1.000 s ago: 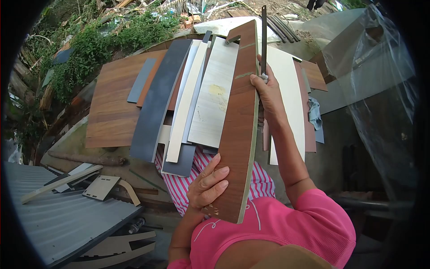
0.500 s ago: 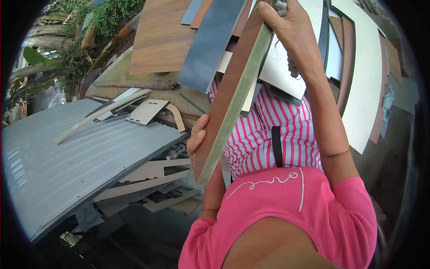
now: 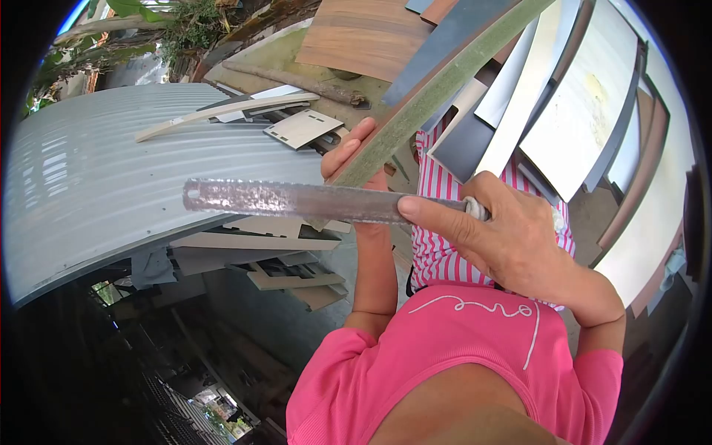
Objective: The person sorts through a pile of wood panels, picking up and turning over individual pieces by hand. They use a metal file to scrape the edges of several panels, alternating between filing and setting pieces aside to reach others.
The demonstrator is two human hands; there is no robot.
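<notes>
My right hand [image 3: 508,233] is closed round the wrapped end of a saw blade [image 3: 297,200], its thumb or finger laid along the metal. The toothed blade points left and passes across the near end of a long board [image 3: 445,89] with a greenish edge. Fingers of my left hand [image 3: 352,152] hold that board near its lower end, on its left side. The board slants up to the right, over my striped trousers. Whether the blade touches the board I cannot tell.
Corrugated metal sheeting [image 3: 111,156] lies at the left, with a curved strip [image 3: 222,115] and a small pale panel [image 3: 302,128] by it. Brown panels [image 3: 356,37] and white panels [image 3: 586,96] lean beyond the board. More offcuts [image 3: 297,278] are stacked below the sheeting.
My right hand has left the board's upper end and come down nearer my body, with the saw blade now across the board's near end. The view has shifted, and my left hand still holds the board.
</notes>
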